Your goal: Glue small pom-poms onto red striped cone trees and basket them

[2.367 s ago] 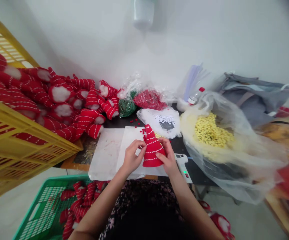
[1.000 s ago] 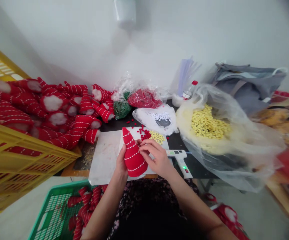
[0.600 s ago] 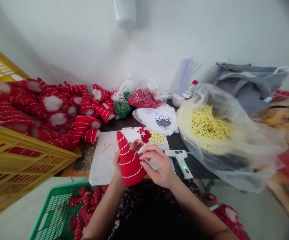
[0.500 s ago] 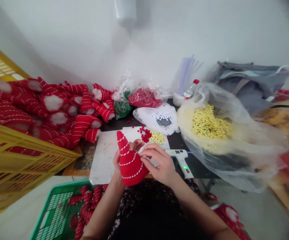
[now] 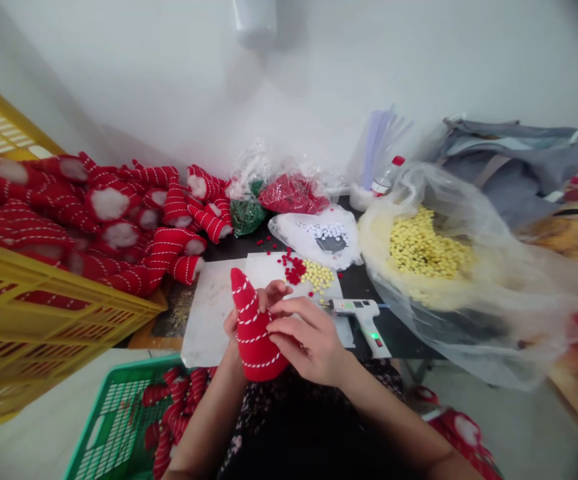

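Note:
A red cone-shaped stuffed hat (image 5: 257, 339) with white stitched stripes stands nearly upright, tip up, in front of me. My left hand (image 5: 232, 323) grips it from behind and the left, its fingers showing past the far side. Against the hat's right side, my right hand (image 5: 309, 337) has its thumb and fingers closed in a pinch; what lies between the fingertips is hidden. A white glue gun (image 5: 366, 319) with a green light lies just right of that hand. Beyond the hands, small red pompoms (image 5: 295, 271) and pale yellow pompoms (image 5: 317, 275) sit on a white board (image 5: 209, 300).
At left, a yellow crate (image 5: 59, 333) is heaped with striped red stuffed pieces (image 5: 113, 203). A green basket (image 5: 96, 427) stands below. Behind lie a bag of white pompoms (image 5: 289, 230), a bottle (image 5: 387, 177) and a large plastic bag (image 5: 493, 313) holding yellow pompoms.
The hat has shifted slightly left and turned more upright. My right hand has moved left along with it, its fingers still at the hat's side. The view has moved a little.

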Tool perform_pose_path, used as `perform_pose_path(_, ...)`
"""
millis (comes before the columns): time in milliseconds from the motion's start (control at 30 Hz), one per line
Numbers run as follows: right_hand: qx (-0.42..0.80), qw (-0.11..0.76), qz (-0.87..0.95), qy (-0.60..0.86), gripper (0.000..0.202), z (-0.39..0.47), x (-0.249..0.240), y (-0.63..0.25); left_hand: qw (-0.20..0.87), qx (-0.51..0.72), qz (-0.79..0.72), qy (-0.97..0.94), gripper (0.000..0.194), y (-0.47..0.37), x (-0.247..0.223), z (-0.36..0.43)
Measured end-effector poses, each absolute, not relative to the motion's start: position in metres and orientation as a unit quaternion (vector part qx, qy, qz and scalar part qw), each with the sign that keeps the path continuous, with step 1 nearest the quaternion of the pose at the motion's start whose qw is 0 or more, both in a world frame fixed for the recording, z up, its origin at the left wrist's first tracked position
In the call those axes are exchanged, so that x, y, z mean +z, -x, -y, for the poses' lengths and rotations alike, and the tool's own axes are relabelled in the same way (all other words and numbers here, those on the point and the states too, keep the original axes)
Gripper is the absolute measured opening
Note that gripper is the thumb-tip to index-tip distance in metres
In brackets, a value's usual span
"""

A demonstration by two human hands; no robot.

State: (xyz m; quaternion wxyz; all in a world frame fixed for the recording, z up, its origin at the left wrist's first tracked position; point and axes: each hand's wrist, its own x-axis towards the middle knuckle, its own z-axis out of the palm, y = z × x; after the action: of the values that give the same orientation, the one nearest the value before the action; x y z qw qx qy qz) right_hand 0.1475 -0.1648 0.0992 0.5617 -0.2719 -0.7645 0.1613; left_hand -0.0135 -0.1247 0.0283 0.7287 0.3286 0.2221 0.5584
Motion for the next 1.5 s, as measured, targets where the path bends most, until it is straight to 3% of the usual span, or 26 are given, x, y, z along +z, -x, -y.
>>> perform_pose_path(200,0.291,0.554,0.7,0.345,0.042,0.169,0.076,-0.148,0.688,0.598,-0.276,-0.305,0.046,0.01,0.051,0.123)
perform_pose_path(400,0.417,0.504,0.637,0.408,0.081,0.156,0.057,-0.142,0.694,0.559,-0.354,-0.284,0.048,0.004,0.052,0.114)
perform_pose_path(633,0.553,0.561,0.462,0.407,0.066,0.137,0.025,-0.139,0.636,0.574,-0.406,-0.317,0.043,0.0,0.042,0.112)
perform_pose_path(767,0.587,0.578,0.412,0.39,0.054,0.134,0.016,-0.138,0.496,0.597,-0.45,-0.443,0.032,0.003,0.048,0.125)
perform_pose_path(867,0.58,0.577,0.429,0.384,0.056,0.134,0.019,-0.14,0.432,0.611,-0.434,-0.502,0.028,0.003,0.053,0.132)
perform_pose_path(1033,0.511,0.566,0.521,0.384,0.073,0.136,0.03,-0.146,0.395,0.61,-0.43,-0.535,0.029,0.004,0.06,0.13)
perform_pose_path(1200,0.417,0.558,0.597,0.397,0.05,0.137,0.03,-0.15,0.395,0.574,-0.431,-0.573,0.016,0.005,0.07,0.13)
perform_pose_path(1367,0.45,0.557,0.59,0.373,0.059,0.139,0.026,-0.153,0.385,0.56,-0.403,-0.613,0.007,0.005,0.071,0.139)
perform_pose_path(1500,0.55,0.555,0.525,0.338,0.057,0.142,0.021,-0.152,0.407,0.605,-0.384,-0.567,0.012,0.007,0.07,0.135)
